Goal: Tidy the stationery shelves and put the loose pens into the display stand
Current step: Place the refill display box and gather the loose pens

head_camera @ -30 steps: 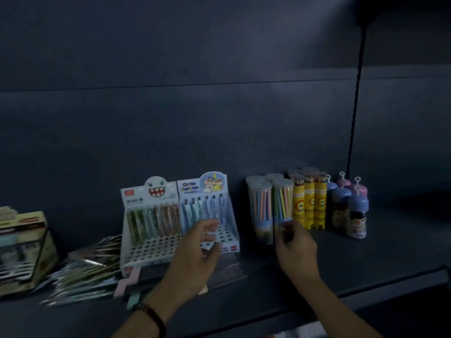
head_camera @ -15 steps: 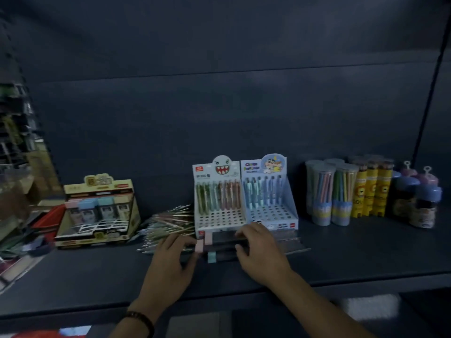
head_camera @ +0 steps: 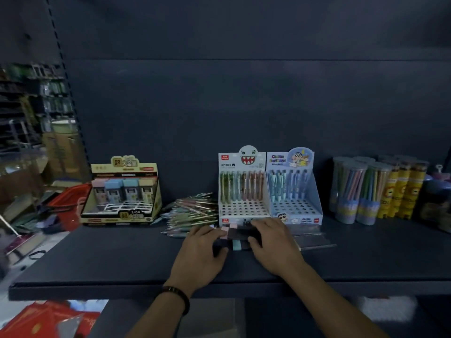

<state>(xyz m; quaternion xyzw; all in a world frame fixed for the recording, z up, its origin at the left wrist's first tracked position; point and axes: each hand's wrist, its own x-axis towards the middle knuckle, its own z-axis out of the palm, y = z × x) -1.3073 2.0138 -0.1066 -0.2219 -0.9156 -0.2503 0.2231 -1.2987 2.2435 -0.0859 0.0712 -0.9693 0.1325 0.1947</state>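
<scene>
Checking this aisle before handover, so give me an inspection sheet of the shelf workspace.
Surface: dark grey metal shelf, goods lined along its back.
Job's things: heap of loose pens lies left of the white monster-face pen stand; blue cartoon pen stand is beside it. Each has pens at the back and its front holes are empty.
Clutter: yellow cardboard display box, clear tubes of coloured pencils, clear flat plastic strip.
Grips: left hand and right hand each grip the dark flat packs with pink and teal ends.
Cables: nothing seen.
Surroundings: stocked shelves far left; red packets below.
</scene>
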